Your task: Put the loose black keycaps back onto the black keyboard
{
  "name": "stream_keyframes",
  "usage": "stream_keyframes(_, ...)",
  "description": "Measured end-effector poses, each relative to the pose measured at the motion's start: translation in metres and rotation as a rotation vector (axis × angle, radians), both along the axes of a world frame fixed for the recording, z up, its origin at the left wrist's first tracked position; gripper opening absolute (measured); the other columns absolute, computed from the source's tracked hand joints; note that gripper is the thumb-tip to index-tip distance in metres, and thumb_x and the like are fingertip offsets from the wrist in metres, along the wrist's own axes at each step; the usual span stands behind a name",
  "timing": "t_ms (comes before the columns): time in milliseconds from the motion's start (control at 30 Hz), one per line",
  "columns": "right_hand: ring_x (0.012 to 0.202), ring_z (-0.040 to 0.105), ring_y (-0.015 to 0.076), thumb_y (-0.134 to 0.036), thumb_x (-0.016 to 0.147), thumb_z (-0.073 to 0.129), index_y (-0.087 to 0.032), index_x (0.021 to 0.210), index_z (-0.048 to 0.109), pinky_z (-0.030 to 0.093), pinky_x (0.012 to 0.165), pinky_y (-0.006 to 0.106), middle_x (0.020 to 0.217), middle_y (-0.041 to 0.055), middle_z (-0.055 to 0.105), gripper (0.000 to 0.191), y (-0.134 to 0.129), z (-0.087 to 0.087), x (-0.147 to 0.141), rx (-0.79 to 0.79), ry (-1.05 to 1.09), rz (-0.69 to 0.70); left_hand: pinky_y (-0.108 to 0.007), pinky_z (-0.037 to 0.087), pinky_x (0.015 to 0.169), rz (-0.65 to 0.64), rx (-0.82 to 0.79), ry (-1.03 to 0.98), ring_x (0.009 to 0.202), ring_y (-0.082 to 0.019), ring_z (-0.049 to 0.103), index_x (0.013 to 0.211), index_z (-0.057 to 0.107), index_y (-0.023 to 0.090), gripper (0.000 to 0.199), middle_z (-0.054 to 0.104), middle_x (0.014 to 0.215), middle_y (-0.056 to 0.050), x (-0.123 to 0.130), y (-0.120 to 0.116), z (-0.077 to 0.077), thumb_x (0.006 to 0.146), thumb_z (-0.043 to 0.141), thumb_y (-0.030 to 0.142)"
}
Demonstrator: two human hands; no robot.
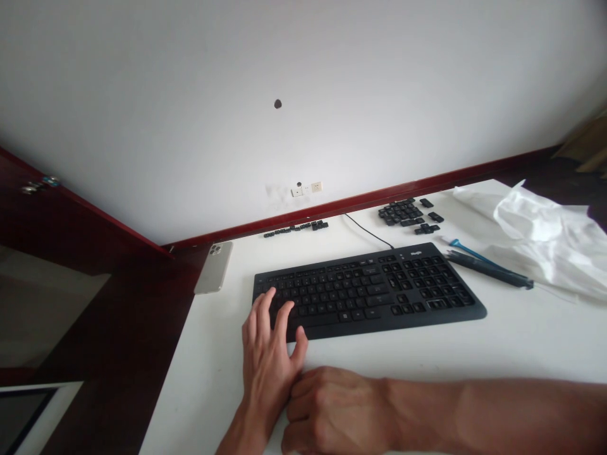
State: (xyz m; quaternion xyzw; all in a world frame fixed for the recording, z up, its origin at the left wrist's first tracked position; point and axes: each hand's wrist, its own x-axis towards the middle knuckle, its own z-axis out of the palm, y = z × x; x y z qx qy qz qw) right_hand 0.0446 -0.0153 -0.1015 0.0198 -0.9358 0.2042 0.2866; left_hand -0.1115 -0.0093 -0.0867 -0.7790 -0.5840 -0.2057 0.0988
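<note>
Plastic, dark and matte, forms the keyboard (367, 292), a long slab with rounded corners lying slightly askew on the smooth white table (199, 360). Its main block carries flat keys in close rows; toward the right end the surface changes to glossy, square-rimmed sockets that look bare of caps. A thin black cable (370, 232) leaves its back edge. Behind it sit small, blocky black pieces like keycaps: a tight cluster (401, 212) at the back right, and a broken row (296, 228) along the table's far edge.

At the right, a white bag (535, 227) lies in soft, crumpled folds. Just beside the keyboard, 2 slender tools lie close together, 1 a blue rod (474, 249), the other a thicker dark tool (488, 268). A flat, pale phone (213, 272) rests near the left edge, camera lenses up.

The left hand (268, 354) comes in from below, back up, fingers spread and gently arched over the keyboard's left end, thumb angled out near its front edge; it grips nothing. The right hand (327, 411) lies in front of the keyboard, its forearm stretched in from the right, fingers curled into a loose fist beside the left wrist. Whether it encloses anything, I cannot tell.
</note>
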Motion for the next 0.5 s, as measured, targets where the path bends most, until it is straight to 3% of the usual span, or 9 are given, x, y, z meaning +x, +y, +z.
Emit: stream_keyframes(500, 0.071, 0.06, 0.0147, -0.025, 0.093, 0.055, -0.017, 0.092, 0.071, 0.047, 0.082, 0.027, 0.075, -0.0017, 0.069, 0.018, -0.0021, -0.0045, -0.0022, -0.058, 0.071, -0.003, -0.048, 0.045, 0.106, -0.011, -0.005, -0.012, 0.127, -0.031, 0.055, 0.136, 0.055, 0.017, 0.045, 0.057, 0.143, -0.015, -0.0004, -0.0011, -0.0004, 0.092, 0.057, 0.023)
